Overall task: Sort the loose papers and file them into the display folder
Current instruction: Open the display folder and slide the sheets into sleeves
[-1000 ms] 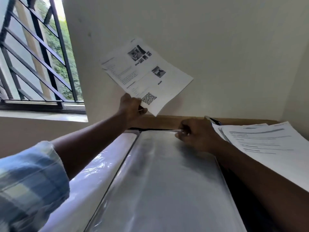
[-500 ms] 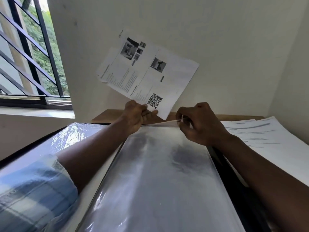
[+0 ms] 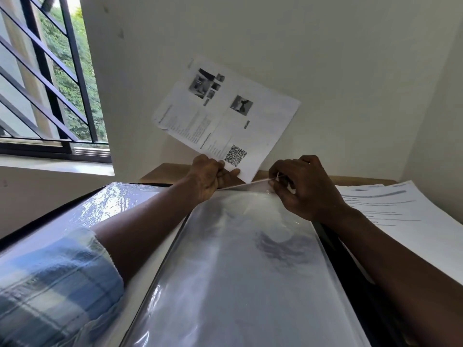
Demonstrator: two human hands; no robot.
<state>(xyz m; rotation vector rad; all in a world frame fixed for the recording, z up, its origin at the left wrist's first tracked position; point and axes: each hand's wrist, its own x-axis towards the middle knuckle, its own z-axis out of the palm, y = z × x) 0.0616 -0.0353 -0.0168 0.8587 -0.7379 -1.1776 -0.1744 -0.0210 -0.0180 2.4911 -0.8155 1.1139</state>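
Observation:
The display folder (image 3: 238, 271) lies open in front of me, its clear plastic sleeves shining. My left hand (image 3: 209, 177) pinches the lower corner of a printed sheet (image 3: 225, 116) with photos and a QR code, held upright just above the far top edge of the right sleeve. My right hand (image 3: 303, 186) pinches that sleeve's top edge and lifts it slightly. The sheet's bottom corner sits at the sleeve's mouth, between both hands.
A stack of loose printed papers (image 3: 400, 214) lies to the right of the folder on the wooden table (image 3: 160, 172). A white wall stands close behind. A barred window (image 3: 45, 78) is at the left, above a sill.
The sheet has come down and rightward, from high near the wall to the sleeve's top edge. My right hand has lifted the sleeve's edge; my view has shifted.

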